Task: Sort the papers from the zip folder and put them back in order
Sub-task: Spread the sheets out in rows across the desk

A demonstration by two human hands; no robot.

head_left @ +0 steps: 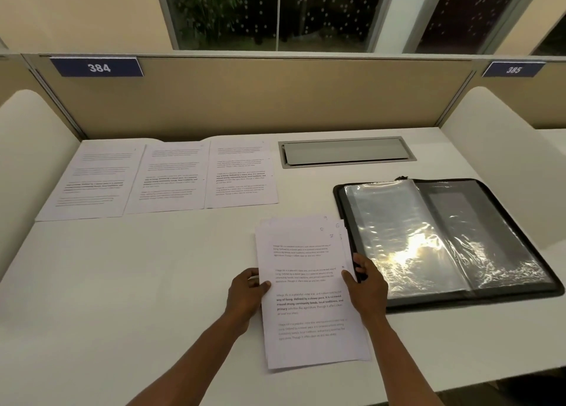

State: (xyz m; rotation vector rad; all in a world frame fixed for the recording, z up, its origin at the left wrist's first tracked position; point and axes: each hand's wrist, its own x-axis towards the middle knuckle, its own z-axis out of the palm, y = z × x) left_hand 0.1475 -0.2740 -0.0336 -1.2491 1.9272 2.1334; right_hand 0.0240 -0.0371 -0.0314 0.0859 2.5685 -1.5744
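A loose stack of printed papers (309, 298) lies on the white desk (153, 283) in front of me, its sheets fanned at the top right corner. My left hand (245, 295) grips the stack's left edge with the thumb on top. My right hand (367, 286) holds the right edge, thumb on the top sheet. Three printed sheets lie side by side at the back left: a left sheet (88, 179), a middle sheet (171, 177) and a right sheet (242, 173). The black zip folder (444, 240) lies open at the right, showing shiny clear plastic sleeves.
A grey cable hatch (346, 151) is set into the desk behind the folder. A beige partition (245, 99) with number plates 384 and 385 closes the back. White side dividers (27, 160) stand at both ends of the desk.
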